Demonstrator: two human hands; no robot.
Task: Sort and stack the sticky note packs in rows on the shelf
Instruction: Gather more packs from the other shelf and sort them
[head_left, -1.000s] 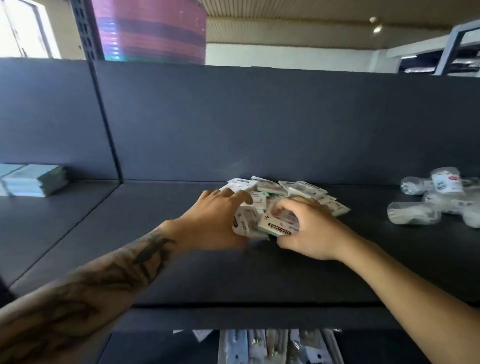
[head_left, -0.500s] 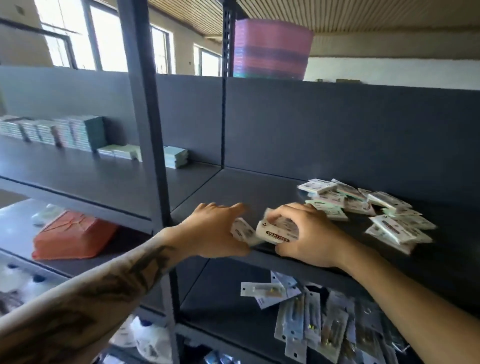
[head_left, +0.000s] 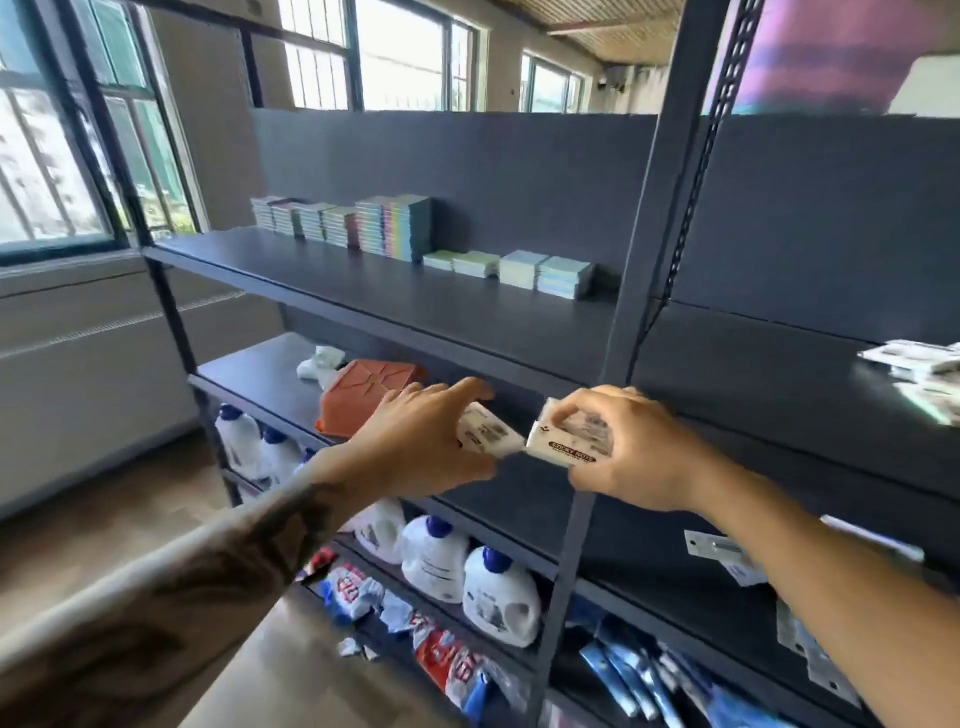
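Observation:
My left hand grips a white sticky note pack in front of the shelf's edge. My right hand grips a second stack of white packs, labelled in red. Both hands are in the air, close together, before the upright post. On the dark shelf to the left stands a row of pastel sticky note stacks, taller on the left, lower on the right. The loose pile of white packs lies at the far right.
Below the shelf sit an orange basket, white bottles and coloured packets. Hanging blister packs are at the lower right. Windows fill the left wall. A pink and purple stack stands on top.
Both hands have lifted packs off the loose pile and carried them left, past the shelf's front edge. My view has swung left, bringing the sorted row into sight.

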